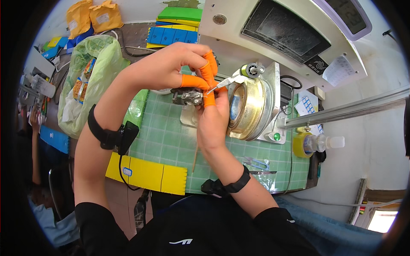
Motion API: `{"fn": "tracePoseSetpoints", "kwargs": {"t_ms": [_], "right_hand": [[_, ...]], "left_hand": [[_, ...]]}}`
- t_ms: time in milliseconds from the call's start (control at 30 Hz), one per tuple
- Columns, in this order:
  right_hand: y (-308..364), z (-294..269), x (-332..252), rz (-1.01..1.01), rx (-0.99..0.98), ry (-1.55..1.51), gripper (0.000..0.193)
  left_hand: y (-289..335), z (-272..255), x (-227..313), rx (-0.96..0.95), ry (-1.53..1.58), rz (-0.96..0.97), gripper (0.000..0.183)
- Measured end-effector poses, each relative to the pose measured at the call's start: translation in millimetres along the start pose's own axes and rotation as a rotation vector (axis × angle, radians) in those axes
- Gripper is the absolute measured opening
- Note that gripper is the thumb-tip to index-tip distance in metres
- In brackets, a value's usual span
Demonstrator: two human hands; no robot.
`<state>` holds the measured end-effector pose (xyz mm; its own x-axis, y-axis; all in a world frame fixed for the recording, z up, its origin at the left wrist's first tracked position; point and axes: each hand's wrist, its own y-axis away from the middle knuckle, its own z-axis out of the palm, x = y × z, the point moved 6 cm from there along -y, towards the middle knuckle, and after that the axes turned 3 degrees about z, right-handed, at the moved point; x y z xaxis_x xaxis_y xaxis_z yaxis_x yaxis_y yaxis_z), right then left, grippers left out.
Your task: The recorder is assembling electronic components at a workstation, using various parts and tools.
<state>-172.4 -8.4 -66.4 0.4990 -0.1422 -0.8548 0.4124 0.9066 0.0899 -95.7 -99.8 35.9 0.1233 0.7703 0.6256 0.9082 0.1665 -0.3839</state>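
Orange finger cots cover several fingertips of both my hands. My left hand (179, 64) arches in from the upper left, its fingers closed and pointing down. My right hand (213, 117) comes up from below with thumb and fingers pinched, and the fingertips of both hands meet. Whatever they pinch is too small to make out. Close to the fingertips is the pale pointed tip of a machine arm (230, 81). A small metal clamp-like fixture (188, 97) sits left of my right hand. Right of the hands stands a brass-coloured metal drum (250, 111), with a green-and-black roller (252, 70) above it.
A green gridded mat (158, 132) covers the table. Yellow notched strips (147, 174) lie at its front edge, small snips (256, 163) at front right. A bottle with yellow tape (314, 144) lies right, a green plastic bag (92, 64) left. A machine housing (239, 38) overhangs the back.
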Motion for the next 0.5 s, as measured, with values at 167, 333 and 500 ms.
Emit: {"fn": "tracePoseSetpoints", "kwargs": {"t_ms": [167, 333, 500], "right_hand": [[18.4, -11.2, -0.6, -0.004, -0.041, 0.084, 0.017], [36.6, -8.3, -3.4, -0.025, -0.059, 0.022, 0.018], [44.2, -8.2, -7.4, -0.079, -0.148, 0.109, 0.016]], "left_hand": [[16.1, 2.7, 66.7, 0.011, -0.58, 0.047, 0.013], [35.5, 20.3, 68.5, 0.162, -0.116, -0.125, 0.01], [77.2, 70.2, 71.2, 0.047, 0.405, -0.192, 0.009]]}}
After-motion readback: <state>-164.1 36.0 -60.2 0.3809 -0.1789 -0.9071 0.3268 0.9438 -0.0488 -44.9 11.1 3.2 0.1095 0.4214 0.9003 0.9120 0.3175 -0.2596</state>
